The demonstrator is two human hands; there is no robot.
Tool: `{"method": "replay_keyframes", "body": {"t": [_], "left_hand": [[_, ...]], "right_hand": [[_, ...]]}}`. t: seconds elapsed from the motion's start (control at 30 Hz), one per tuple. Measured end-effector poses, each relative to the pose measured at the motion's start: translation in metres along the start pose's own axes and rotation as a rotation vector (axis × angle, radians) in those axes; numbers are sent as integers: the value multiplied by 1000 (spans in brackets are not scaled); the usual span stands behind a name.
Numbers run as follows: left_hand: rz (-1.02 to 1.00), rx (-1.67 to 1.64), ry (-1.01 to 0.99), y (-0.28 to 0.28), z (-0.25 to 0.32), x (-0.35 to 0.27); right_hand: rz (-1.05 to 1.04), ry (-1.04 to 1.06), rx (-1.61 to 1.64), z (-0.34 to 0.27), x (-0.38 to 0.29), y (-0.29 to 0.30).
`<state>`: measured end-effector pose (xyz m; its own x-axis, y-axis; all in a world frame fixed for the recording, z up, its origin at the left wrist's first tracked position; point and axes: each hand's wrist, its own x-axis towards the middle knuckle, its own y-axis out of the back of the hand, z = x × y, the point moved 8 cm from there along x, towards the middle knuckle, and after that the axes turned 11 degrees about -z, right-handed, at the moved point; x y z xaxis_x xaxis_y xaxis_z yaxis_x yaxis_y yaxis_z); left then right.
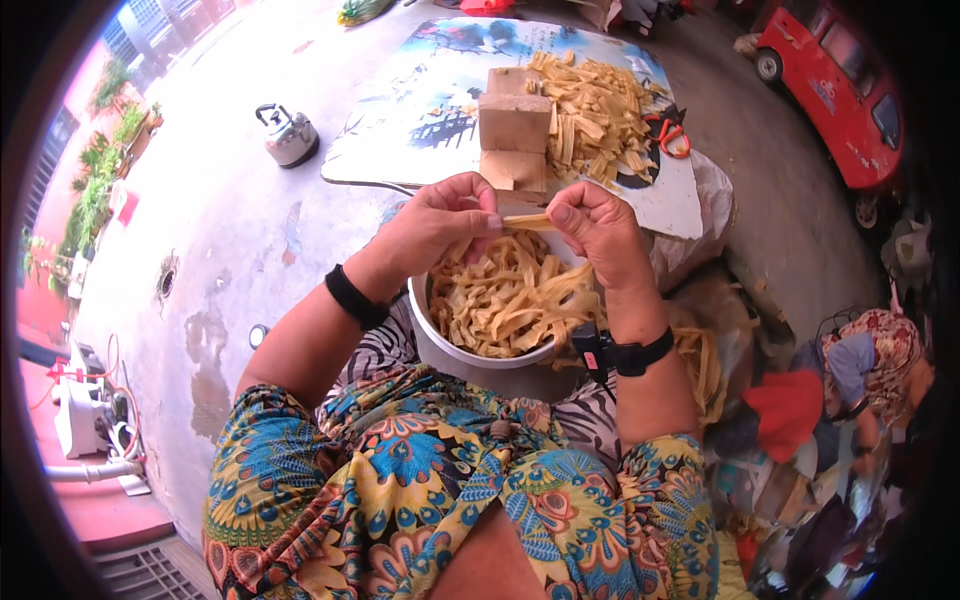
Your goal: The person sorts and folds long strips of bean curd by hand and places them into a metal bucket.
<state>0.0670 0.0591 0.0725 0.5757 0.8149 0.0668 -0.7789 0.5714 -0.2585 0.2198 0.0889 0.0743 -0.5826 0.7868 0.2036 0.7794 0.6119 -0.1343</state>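
Observation:
My left hand (452,217) and my right hand (600,229) pinch the two ends of a flat yellowish strip (525,222), which looks like dried plant material. It stretches level between my thumbs and fingers. Below it, a white tub (421,319) in front of my lap holds a tangle of similar limp strips (510,300). Just beyond my hands, a stepped wooden block (514,124) stands at the near side of a painted board (375,150). Heaped beside the block are many cut strips (596,112), with red-handled scissors (670,136) at the pile's right edge.
A metal kettle (291,139) stands on the concrete floor to the left. Long strips (697,367) hang by my right elbow. At right, another person (874,360) bends near assorted items, and a red vehicle (840,94) is parked farther off. A whitish plastic bag (701,202) lies under the board's right corner.

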Motion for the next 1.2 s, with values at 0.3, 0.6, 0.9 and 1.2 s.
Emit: {"method": "replay_keyframes", "body": {"t": [0.3, 0.6, 0.9, 1.2], "left_hand": [[194, 158, 24, 56, 12, 42], [296, 355, 182, 54, 3, 23], [7, 555, -53, -43, 42, 24], [149, 528, 55, -10, 42, -3]], "right_hand": [[302, 140, -417, 1, 54, 24], [334, 4, -550, 30, 43, 50], [-69, 123, -164, -14, 13, -13], [183, 129, -88, -42, -6, 31]]}}
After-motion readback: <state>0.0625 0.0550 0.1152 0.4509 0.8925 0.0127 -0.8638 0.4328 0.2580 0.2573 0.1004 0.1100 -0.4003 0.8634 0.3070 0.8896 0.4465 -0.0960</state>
